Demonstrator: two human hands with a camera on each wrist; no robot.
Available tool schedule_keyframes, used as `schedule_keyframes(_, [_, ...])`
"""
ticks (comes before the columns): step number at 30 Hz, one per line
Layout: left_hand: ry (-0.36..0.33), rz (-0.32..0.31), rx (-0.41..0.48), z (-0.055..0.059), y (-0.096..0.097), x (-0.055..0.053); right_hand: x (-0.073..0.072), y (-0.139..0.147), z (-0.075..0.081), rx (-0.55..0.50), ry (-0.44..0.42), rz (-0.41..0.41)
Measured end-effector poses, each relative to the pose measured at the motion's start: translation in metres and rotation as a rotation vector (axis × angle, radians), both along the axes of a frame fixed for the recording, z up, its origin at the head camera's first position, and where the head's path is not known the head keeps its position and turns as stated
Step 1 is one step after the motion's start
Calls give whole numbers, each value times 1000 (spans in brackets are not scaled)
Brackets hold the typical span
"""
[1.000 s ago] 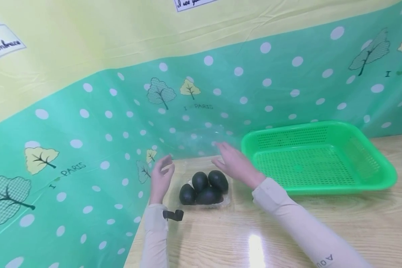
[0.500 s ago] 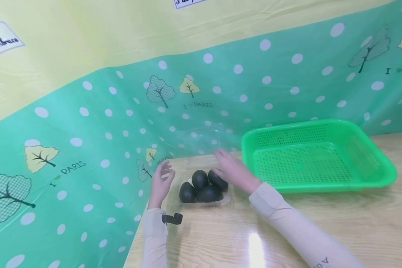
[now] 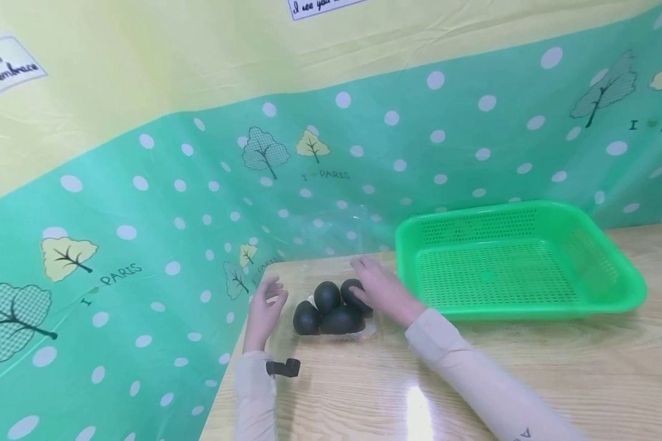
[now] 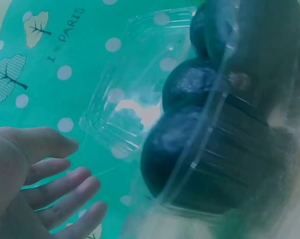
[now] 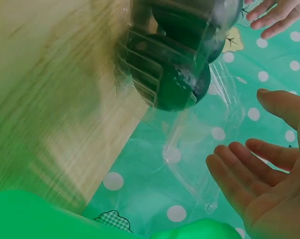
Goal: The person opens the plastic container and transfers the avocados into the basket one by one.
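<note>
Several dark avocados [image 3: 339, 320] sit in a clear plastic clamshell box [image 3: 371, 331] on the wooden table. Its see-through lid [image 4: 105, 107] stands raised at the back, against the patterned cloth. To the left of the box hovers my left hand [image 3: 263, 313], fingers relaxed and apart from it; the left wrist view shows nothing in that hand. My right hand [image 3: 385, 288] reaches over the box's right side and overlaps the rightmost avocado [image 3: 353, 294] in the head view. In the right wrist view its fingers [image 5: 244, 179] are loosely spread, with a gap to the fruit.
A green perforated plastic basket [image 3: 590, 312] stands on the table [image 3: 474, 373] to the right of the box, close beside my right forearm. Behind everything hangs a green and yellow cloth [image 3: 198, 184] with white dots and trees.
My right hand has come down and slightly closer to the rightmost avocado. The left hand has sunk a little beside the box. Avocados, box and basket stay in place.
</note>
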State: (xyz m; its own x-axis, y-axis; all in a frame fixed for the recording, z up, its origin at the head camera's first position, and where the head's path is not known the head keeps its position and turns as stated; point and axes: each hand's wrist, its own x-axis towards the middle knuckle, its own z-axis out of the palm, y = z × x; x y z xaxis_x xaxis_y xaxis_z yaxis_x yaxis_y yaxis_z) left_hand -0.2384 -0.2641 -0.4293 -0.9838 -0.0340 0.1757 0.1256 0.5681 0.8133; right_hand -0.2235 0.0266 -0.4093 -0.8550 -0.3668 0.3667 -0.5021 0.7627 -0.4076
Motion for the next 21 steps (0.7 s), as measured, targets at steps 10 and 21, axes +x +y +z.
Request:
schedule_keyframes(10, [-34,15,-24,-9,-4,7,5,-5,-11,32,22,-10])
schedule_keyframes(21, [-149,27,-86,-18,-9,12,2,-11,-27,24,-33,9])
